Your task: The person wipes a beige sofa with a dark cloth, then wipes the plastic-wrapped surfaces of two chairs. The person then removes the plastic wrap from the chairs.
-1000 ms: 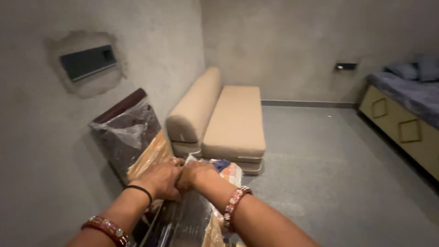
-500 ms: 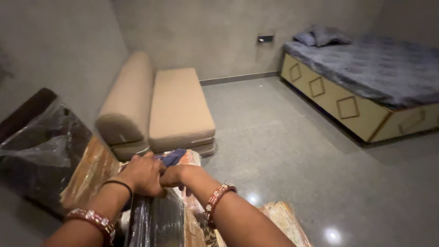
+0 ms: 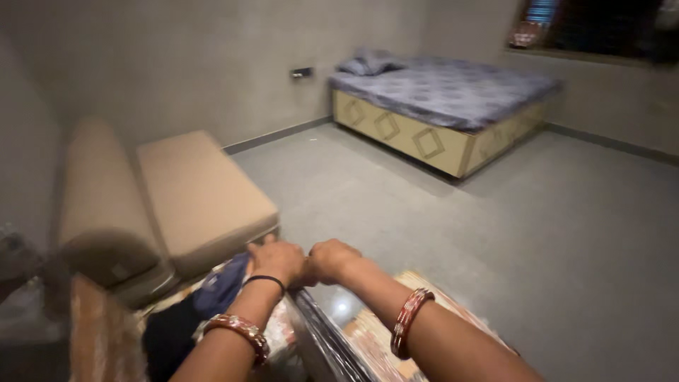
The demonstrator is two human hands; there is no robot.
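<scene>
My left hand [image 3: 276,260] and my right hand [image 3: 332,259] sit side by side, fingers closed on the top edge of a plastic-wrapped board [image 3: 322,339] that slants down toward me. Both wrists wear red bangles, and the left also has a thin black band. A blue cloth [image 3: 221,288] lies just left of my left hand on a patterned bundle [image 3: 279,332]. What the fingers pinch is hidden under the knuckles.
A tan floor sofa [image 3: 191,194] lies against the left wall. A bed with a grey-blue cover [image 3: 445,88] and a cream diamond-panelled base stands at the back right. Grey floor [image 3: 495,219] spreads between them. Another wrapped panel [image 3: 92,339] stands at lower left.
The view has swung to the right: the sofa slid left, the bed came to the centre. Both hands stayed together on the wrapped board's edge.
</scene>
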